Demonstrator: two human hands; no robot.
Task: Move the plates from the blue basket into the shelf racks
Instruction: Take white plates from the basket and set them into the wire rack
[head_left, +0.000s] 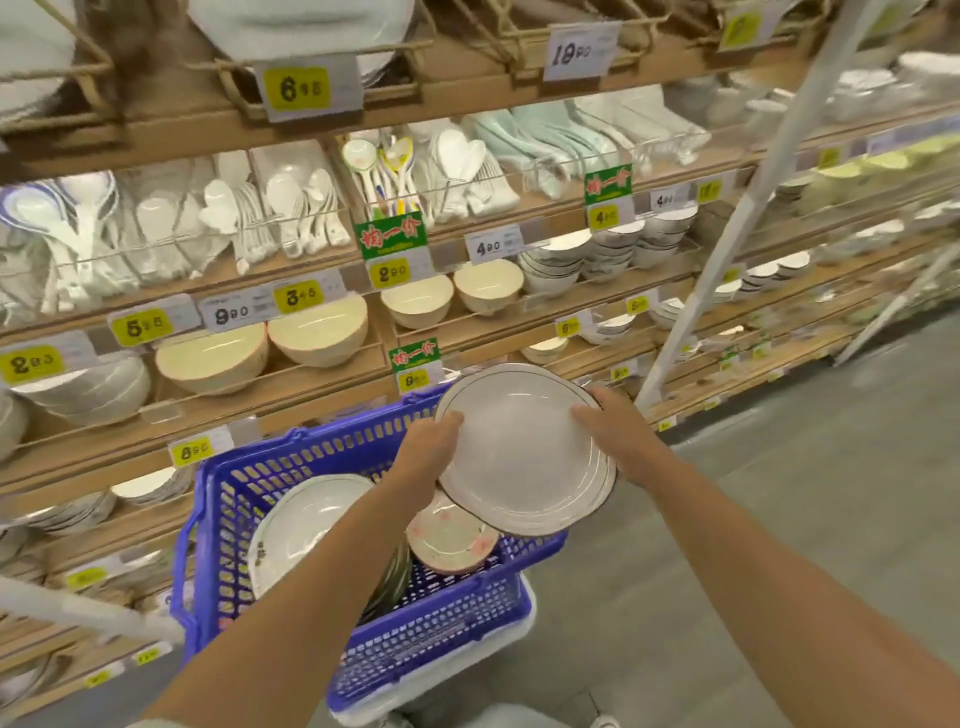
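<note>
1. The shelf racks (291, 387) ahead of us carry bowls (317, 332) and spoons (291, 208).
2. The blue basket (441, 623) sits below our arms, before the lower shelves.
3. We hold a stack of dark-rimmed white plates (519, 457) above the basket's far right corner, short of the racks.
4. A large white plate (301, 519) leans inside the basket.
5. Our left hand (431, 452) grips the stack's left rim, and our right hand (618, 431) grips its right rim.
6. A small pink-flowered plate (449, 540) lies under the stack.

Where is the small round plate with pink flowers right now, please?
In the head view, the small pink-flowered plate sits in the blue plastic basket, towards its right side, below the stack of white rimmed plates.
</note>
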